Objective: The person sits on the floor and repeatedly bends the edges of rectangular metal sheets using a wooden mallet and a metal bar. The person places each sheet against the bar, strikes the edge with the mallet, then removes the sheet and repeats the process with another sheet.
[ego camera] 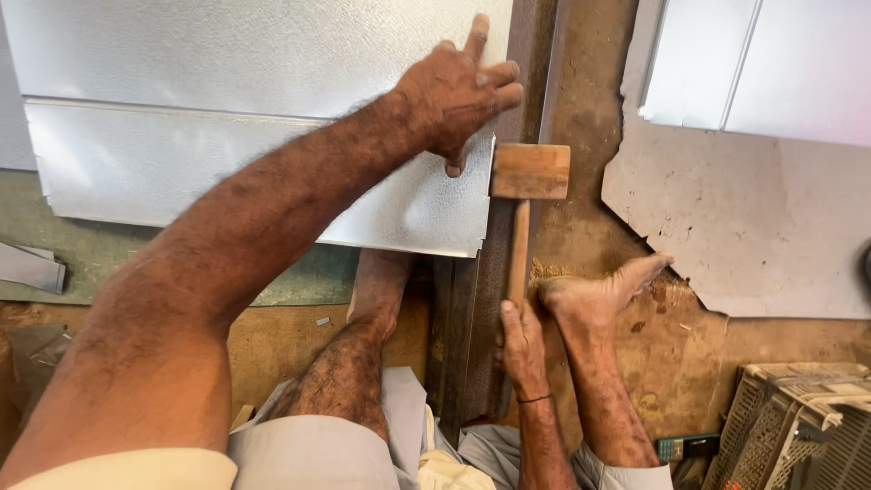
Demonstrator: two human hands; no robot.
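Observation:
My left hand [458,91] presses flat on a folded sheet of shiny metal [227,118], near its right edge. My right hand [523,340] grips the handle of a wooden mallet [529,172]. The mallet's block head sits just past the sheet's right edge, over a dark steel rail [472,299] that runs up the floor. My bare feet rest on either side of the rail, the left one under the sheet, the right one [594,295] beside the mallet handle.
More metal sheets lie at the upper right [753,63], on a pale board [762,236]. A plastic crate [798,426] stands at the lower right, with a small dark device [687,446] beside it. Scrap metal pieces [32,268] lie at the left.

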